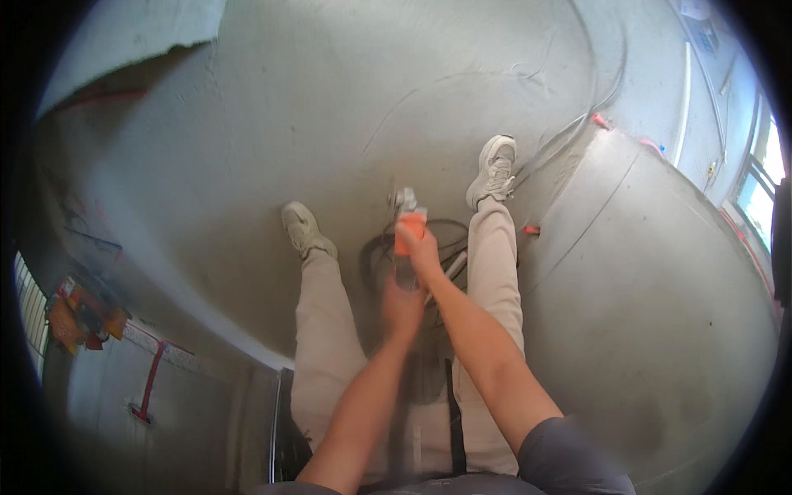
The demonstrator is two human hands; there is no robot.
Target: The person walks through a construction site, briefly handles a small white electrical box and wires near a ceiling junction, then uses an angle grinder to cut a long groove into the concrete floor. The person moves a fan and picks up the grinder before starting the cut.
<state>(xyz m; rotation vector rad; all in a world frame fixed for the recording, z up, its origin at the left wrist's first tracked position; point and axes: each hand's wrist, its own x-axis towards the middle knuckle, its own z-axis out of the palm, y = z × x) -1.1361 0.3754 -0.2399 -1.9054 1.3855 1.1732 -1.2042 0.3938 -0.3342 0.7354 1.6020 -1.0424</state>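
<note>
An angle grinder (411, 233) with an orange and dark body points away from me between my legs. Its silver gear head (403, 198) is at the far end, and a thin disc seems to show edge-on at its left. My right hand (426, 257) is wrapped round the orange part of the body. Nearer to me, my left hand (401, 307) is closed round the rear of the grinder, somewhat blurred. Below and beyond the tool, a dark cable (369, 262) lies in loops.
My shoes (493, 172) stand apart on either side of the grinder. Cables (569, 132) run over the grey concrete surface at the upper right, near small red pipe ends (532, 230). An orange and red object (86, 312) is at the left; a window (759, 198) is far right.
</note>
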